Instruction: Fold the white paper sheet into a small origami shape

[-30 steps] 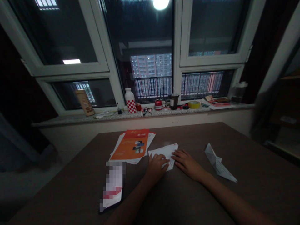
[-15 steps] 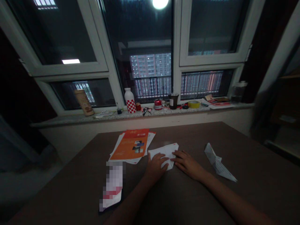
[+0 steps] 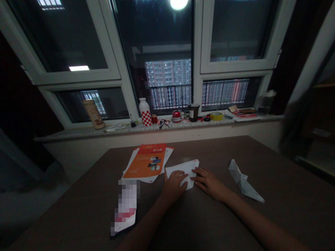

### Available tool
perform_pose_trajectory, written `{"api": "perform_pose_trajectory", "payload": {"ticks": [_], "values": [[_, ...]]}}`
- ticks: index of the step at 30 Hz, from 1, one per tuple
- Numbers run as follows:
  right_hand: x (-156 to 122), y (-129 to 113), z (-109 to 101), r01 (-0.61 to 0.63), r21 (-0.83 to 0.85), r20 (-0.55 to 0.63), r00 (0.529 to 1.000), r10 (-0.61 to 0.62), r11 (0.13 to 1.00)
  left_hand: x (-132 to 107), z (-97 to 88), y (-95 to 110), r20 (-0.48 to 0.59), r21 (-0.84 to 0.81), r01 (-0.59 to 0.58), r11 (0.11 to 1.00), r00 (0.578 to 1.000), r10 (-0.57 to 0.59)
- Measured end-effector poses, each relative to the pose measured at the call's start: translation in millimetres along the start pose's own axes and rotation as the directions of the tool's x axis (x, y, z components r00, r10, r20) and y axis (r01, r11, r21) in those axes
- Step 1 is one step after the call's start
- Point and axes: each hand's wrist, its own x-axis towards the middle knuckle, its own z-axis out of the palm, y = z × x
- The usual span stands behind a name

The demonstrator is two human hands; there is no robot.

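Observation:
A folded sheet of white paper (image 3: 184, 167) lies flat on the dark brown table (image 3: 209, 223), with a small red mark at its far right corner. My left hand (image 3: 175, 184) rests on the paper's left and near part, fingers spread and pressing down. On the right edge of the sheet lie the fingertips of my right hand (image 3: 208, 180), its fingers stretched out. Part of the paper's near edge is hidden under my left hand. To the right of my right hand sits a folded paper boat-like shape (image 3: 243, 181).
An orange booklet (image 3: 146, 162) tops some white sheets at the left. Nearer stands out a phone (image 3: 128, 202) with a blurred screen. Along the windowsill (image 3: 117, 130) are a tan flask (image 3: 93, 115), a checkered bottle (image 3: 145, 113), a dark cup (image 3: 193, 113) and yellow tape (image 3: 216, 116).
Almost nothing differs. The fingers of both hands have shifted very slightly on the paper, which stays in place.

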Motion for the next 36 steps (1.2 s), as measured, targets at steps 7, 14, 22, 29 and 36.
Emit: {"api": "perform_pose_trajectory", "payload": {"ticks": [7, 14, 22, 29, 36], "values": [[1, -10, -10, 0.056, 0.034, -0.016, 0.998, -0.056, 0.998, 1, -1.2, -1, -0.018, 0.073, -0.037, 0.997, 0.999, 0.038], [-2, -5, -8, 0.051, 0.155, -0.033, 0.998, -0.047, 0.987, 2, -1.0, -2, -0.004, 0.08, -0.037, 0.996, 0.999, 0.038], [-4, -5, -9, 0.029, 0.149, 0.014, 0.999, -0.031, 0.988, 1, -5.0, 2, -0.034, 0.086, -0.052, 0.995, 0.998, 0.055], [-3, -5, -9, 0.052, 0.14, 0.001, 0.999, -0.052, 0.989, 1, -3.7, 2, -0.047, 0.086, -0.049, 0.995, 0.997, 0.053], [-4, -7, -13, 0.063, 0.17, 0.026, 0.997, -0.069, 0.983, 1, -4.7, 3, -0.023, 0.102, -0.04, 0.994, 0.999, 0.043]]}}
